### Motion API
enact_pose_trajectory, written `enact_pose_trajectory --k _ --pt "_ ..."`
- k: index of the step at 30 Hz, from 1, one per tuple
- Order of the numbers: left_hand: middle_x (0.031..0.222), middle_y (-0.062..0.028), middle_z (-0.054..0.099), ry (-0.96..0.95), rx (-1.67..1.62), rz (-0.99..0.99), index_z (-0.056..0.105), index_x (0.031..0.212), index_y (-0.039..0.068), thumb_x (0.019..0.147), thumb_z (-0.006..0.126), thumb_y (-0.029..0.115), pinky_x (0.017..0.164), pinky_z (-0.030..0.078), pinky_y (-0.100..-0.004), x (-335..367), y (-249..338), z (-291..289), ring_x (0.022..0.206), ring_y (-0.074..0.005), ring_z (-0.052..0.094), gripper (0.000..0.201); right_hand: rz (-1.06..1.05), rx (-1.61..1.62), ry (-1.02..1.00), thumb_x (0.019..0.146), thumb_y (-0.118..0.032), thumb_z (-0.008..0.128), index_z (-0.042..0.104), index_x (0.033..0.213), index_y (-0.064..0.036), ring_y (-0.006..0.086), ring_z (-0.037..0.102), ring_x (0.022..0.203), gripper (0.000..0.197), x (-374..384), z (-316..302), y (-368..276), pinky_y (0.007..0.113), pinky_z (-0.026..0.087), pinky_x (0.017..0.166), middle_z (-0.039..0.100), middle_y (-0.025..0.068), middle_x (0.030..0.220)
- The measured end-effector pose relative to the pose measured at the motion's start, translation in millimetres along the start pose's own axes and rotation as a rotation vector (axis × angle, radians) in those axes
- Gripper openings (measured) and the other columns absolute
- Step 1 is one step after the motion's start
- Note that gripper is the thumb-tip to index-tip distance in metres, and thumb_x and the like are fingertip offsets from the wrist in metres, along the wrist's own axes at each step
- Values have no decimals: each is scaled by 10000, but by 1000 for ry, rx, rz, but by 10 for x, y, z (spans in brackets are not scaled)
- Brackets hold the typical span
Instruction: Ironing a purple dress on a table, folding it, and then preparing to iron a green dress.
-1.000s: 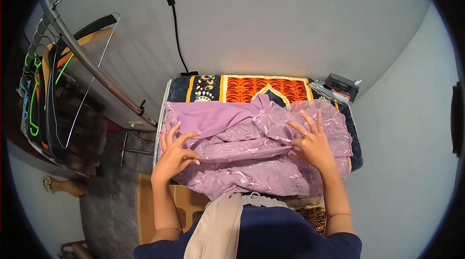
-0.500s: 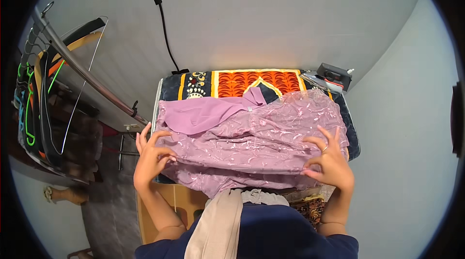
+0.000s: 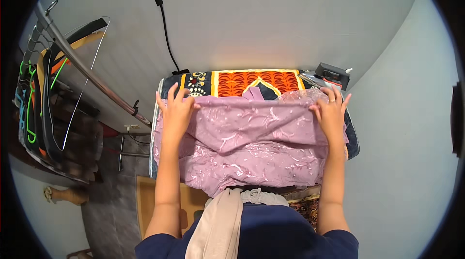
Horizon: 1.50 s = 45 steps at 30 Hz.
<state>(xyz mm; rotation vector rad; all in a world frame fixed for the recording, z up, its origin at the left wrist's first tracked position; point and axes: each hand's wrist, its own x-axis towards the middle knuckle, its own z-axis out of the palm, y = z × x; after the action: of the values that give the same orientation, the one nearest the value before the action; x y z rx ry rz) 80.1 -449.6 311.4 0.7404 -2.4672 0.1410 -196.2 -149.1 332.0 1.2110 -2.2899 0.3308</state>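
A mauve embroidered garment (image 3: 247,162) with shiny pale leaf patterns lies across the padded board. Its upper edge is stretched between my two hands. On the left, my left hand (image 3: 177,111) pinches that edge between thumb and finger, the other fingers raised. At the far right, my right hand (image 3: 331,111), with a ring on one finger, pinches the same edge. Plain mauve cloth shows as a small peak beyond the edge, mostly covered. The lower part of the garment hangs over the board's near side, close to my body.
A clothes iron (image 3: 314,79) rests at the board's far right corner, by a dark grey box-like base (image 3: 334,72). A patterned orange and dark blanket (image 3: 232,82) covers the board. Left stands a metal rack (image 3: 92,76) with several hangers (image 3: 46,99). Walls bound the back and right.
Both hands have moved away from my body toward the board's far side, carrying the pinched edge of the garment over the plain mauve part. The near section is now spread more openly.
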Motion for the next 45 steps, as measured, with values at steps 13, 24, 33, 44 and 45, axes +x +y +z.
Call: enact_pose_trajectory --k 13,24,33,44,45 --pt "1345 26 486 -360 -55 232 597 1232 279 631 717 544 1038 -11 -739 -588 474 -192 1383 -252 260 667 -200 179 -413 504 -373 840 513 1313 -245 318 233 1375 881 -446 142 -478 720 24 1069 389 -24 1420" --pt "1338 141 502 -176 119 207 623 1171 334 737 632 94 1047 -7 -732 -555 231 -349 1371 -216 305 496 -282 -28 -28 693 -56 599 700 1050 -236 245 312 1346 412 -378 281 -77 672 67 1103 491 -72 1352" --pt "1468 26 373 -628 -186 115 502 1329 319 783 593 240 1012 0 -764 -770 444 -497 1405 -299 229 559 -50 195 -466 650 -321 714 621 1223 -222 397 225 1362 589 -735 41 -296 661 24 1098 357 34 1463" --pt "1194 23 602 -407 46 -148 681 1021 196 828 624 402 975 28 -790 -156 -104 63 1328 -243 381 288 -121 319 -209 728 -353 733 705 1031 -259 334 281 1344 319 -164 582 -385 681 41 1078 447 34 1373" --pt "1096 16 637 -416 -33 -174 690 957 182 830 631 384 963 19 -790 -123 -178 69 1304 -261 415 246 -96 344 -165 715 -351 740 717 949 -243 324 293 1338 258 -99 644 -373 688 38 1072 471 33 1346"
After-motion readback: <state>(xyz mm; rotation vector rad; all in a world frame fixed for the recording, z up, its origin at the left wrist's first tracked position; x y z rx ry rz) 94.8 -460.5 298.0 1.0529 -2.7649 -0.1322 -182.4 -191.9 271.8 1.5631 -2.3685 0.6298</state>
